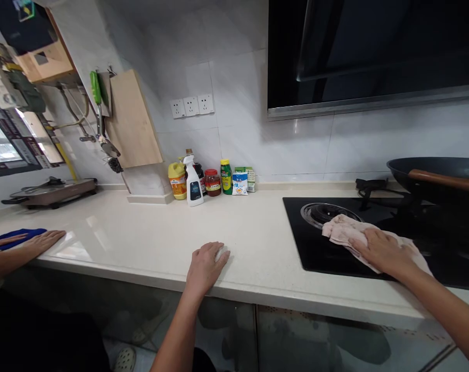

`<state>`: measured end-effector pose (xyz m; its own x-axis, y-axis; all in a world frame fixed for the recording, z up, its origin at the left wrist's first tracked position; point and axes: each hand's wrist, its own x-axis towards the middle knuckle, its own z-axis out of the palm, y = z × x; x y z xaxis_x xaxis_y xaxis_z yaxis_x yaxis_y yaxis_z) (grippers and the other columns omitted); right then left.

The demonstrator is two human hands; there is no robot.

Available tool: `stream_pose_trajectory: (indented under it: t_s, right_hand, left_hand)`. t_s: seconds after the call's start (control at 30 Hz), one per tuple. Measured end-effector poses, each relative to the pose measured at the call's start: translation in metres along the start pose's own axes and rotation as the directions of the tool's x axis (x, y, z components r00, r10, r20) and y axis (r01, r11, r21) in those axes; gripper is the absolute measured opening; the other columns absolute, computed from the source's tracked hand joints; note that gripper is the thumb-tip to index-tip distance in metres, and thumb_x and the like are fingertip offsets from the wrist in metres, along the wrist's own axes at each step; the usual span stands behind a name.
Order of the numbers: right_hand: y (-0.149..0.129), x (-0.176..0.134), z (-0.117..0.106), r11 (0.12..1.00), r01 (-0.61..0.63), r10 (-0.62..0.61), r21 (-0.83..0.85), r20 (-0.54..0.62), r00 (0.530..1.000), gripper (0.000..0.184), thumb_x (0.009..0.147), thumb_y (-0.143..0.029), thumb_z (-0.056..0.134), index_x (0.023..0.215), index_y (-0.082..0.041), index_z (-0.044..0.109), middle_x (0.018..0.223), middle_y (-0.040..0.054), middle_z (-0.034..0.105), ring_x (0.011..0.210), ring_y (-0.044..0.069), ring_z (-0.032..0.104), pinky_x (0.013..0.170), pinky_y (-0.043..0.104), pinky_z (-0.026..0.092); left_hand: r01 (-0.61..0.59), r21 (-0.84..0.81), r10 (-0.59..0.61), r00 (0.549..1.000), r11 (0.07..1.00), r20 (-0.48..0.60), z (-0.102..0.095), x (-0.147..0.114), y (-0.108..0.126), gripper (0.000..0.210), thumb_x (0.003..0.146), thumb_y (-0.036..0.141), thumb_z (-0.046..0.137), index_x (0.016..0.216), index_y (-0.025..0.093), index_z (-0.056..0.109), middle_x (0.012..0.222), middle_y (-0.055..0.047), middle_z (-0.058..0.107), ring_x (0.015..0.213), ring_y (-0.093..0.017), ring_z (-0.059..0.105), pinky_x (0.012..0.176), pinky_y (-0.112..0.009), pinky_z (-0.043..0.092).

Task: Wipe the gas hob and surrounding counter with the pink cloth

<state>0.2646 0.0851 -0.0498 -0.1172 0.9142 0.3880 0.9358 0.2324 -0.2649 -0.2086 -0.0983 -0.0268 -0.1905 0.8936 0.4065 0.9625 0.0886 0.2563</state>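
Note:
My right hand [387, 252] presses down on a pale pink cloth [341, 230], which lies bunched on the black glass gas stove [315, 253]. The cloth's far end reaches the front of the left burner [327, 213]. My left hand [208, 264] rests on the white countertop [253, 243] near its front edge, left of the stove. Its thumb stands apart from the lightly bent fingers, and I see nothing held there.
A dark wok [439, 173] with a wooden handle sits on the stove's right. Along the wall stand a spray bottle [193, 186], a yellow jug [177, 181], a red-lidded jar [212, 183] and packets. At left, another person's hand [44, 243] lies by a blue cloth [20, 235].

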Motion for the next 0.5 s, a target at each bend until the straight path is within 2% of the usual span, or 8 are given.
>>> stream_pose_trajectory:
  t_s: [0.07, 0.1, 0.2, 0.3, 0.4, 0.5]
  right_hand:
    - [-0.034, -0.016, 0.0, 0.996, -0.062, 0.067, -0.057, 0.094, 0.993, 0.06, 0.093, -0.063, 0.032, 0.115, -0.017, 0.062, 0.133, 0.0249, 0.056, 0.12, 0.048, 0.052, 0.091, 0.067, 0.041]
    - [-0.055, -0.026, 0.0, 0.998, -0.022, 0.029, -0.057, 0.124, 0.992, 0.059, 0.094, -0.061, 0.032, 0.119, -0.016, 0.06, 0.136, 0.0239, 0.054, 0.122, 0.046, 0.051, 0.093, 0.067, 0.041]
    - [-0.124, -0.054, 0.002, 0.968, 0.247, -0.25, 0.043, 0.154, 0.956, 0.054, 0.097, -0.056, 0.033, 0.129, -0.019, 0.056, 0.143, 0.0184, 0.051, 0.129, 0.038, 0.048, 0.103, 0.063, 0.039]
    - [-0.18, -0.075, 0.003, 0.883, 0.442, -0.467, 0.161, 0.184, 0.865, 0.048, 0.098, -0.05, 0.041, 0.132, -0.02, 0.056, 0.151, 0.0148, 0.047, 0.143, 0.034, 0.037, 0.115, 0.062, 0.027]
    - [-0.203, -0.083, 0.001, 0.794, 0.543, -0.596, 0.272, 0.174, 0.784, 0.046, 0.1, -0.044, 0.044, 0.137, -0.019, 0.053, 0.15, 0.0136, 0.049, 0.143, 0.029, 0.039, 0.12, 0.057, 0.024]
    - [-0.194, -0.086, -0.006, 0.75, 0.578, -0.64, 0.322, 0.128, 0.758, 0.042, 0.1, -0.041, 0.047, 0.134, -0.018, 0.054, 0.147, 0.0133, 0.052, 0.14, 0.027, 0.044, 0.121, 0.053, 0.027]
  left_hand:
    - [0.003, -0.001, -0.003, 1.0, 1.0, -0.003, 0.0, 0.0, 0.001, 0.036, 0.098, 0.043, 0.051, 0.124, 0.024, 0.066, 0.134, -0.009, 0.066, 0.128, -0.027, 0.057, 0.107, -0.043, 0.039]
    - [0.006, -0.002, -0.006, 1.0, 1.0, -0.006, 0.0, 0.001, 0.001, 0.036, 0.098, 0.044, 0.051, 0.124, 0.024, 0.066, 0.134, -0.009, 0.066, 0.127, -0.027, 0.057, 0.107, -0.043, 0.039]
    - [0.011, 0.0, -0.011, 1.0, 1.0, -0.009, -0.001, 0.001, 0.002, 0.036, 0.098, 0.044, 0.051, 0.123, 0.024, 0.067, 0.133, -0.009, 0.067, 0.128, -0.028, 0.057, 0.107, -0.044, 0.039]
    - [0.008, 0.009, -0.008, 1.0, 1.0, 0.007, -0.003, 0.0, 0.003, 0.036, 0.098, 0.042, 0.05, 0.123, 0.022, 0.067, 0.134, -0.01, 0.066, 0.129, -0.028, 0.056, 0.107, -0.044, 0.039]
    - [0.006, 0.015, -0.006, 1.0, 1.0, 0.023, -0.004, 0.001, 0.001, 0.036, 0.098, 0.042, 0.049, 0.122, 0.023, 0.068, 0.134, -0.009, 0.066, 0.129, -0.027, 0.057, 0.107, -0.043, 0.041]
    - [0.009, 0.013, -0.009, 1.0, 1.0, 0.017, -0.002, 0.003, -0.004, 0.037, 0.097, 0.043, 0.048, 0.121, 0.024, 0.068, 0.135, -0.008, 0.066, 0.129, -0.027, 0.056, 0.107, -0.044, 0.041]
